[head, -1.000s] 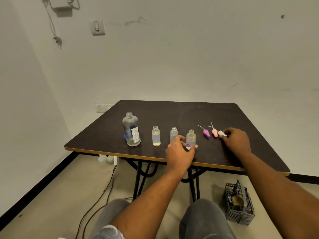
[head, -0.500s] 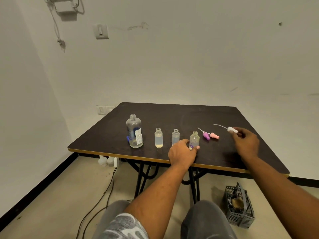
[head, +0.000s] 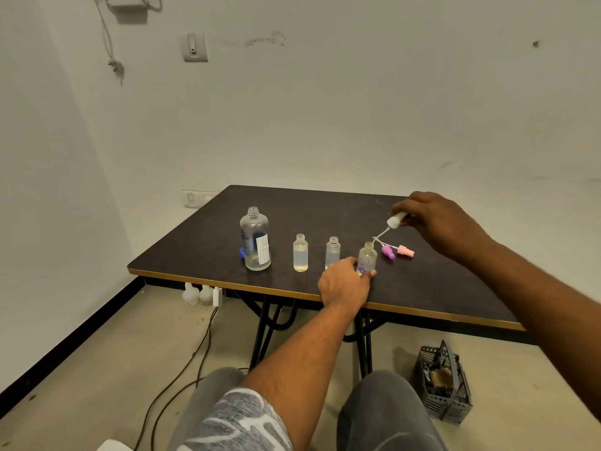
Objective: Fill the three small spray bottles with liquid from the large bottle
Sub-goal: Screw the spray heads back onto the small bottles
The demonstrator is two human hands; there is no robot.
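On the dark table (head: pixel 325 209) a large clear bottle (head: pixel 255 244) stands uncapped at the left, nearly empty. To its right stand three small clear bottles in a row: the left one (head: pixel 300 257), the middle one (head: pixel 332 252), and the right one (head: pixel 367 256), all uncapped with liquid inside. My left hand (head: pixel 344 283) grips the base of the right small bottle. My right hand (head: pixel 435 219) holds a white spray cap (head: pixel 395 220) above and right of that bottle, its thin tube pointing down toward the bottle's mouth. A purple cap (head: pixel 388 252) and a pink cap (head: pixel 406 251) lie beside it.
A grey plastic basket (head: pixel 444 392) stands on the floor at the lower right. Cables (head: pixel 195 346) run across the floor under the table's left side, near white bottles by the wall. My knees are under the table's front edge.
My right hand lifted the white spray cap off the table and carried it left toward the right small bottle. My left hand stayed on that bottle.
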